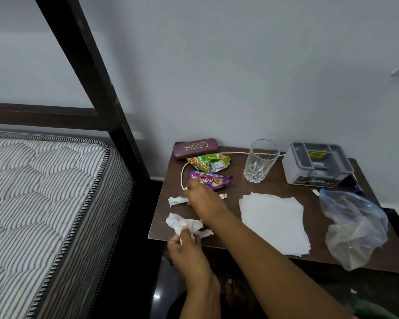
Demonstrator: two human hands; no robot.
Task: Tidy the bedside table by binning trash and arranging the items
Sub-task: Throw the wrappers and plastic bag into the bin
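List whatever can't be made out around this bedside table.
All in the head view:
- Right hand: motion blur, so it is unclear whether it holds the small tissue.
- Plastic bag: cloudy film hides its contents.
- Grey box: label print too small to read.
- Small white piece: too small to identify.
- Bin: outside the frame.

One head view, wide-angle.
We're looking forward and down from close above the bedside table (235,187), facing the wall (240,77), with the mattress (44,192) filling our lower left.
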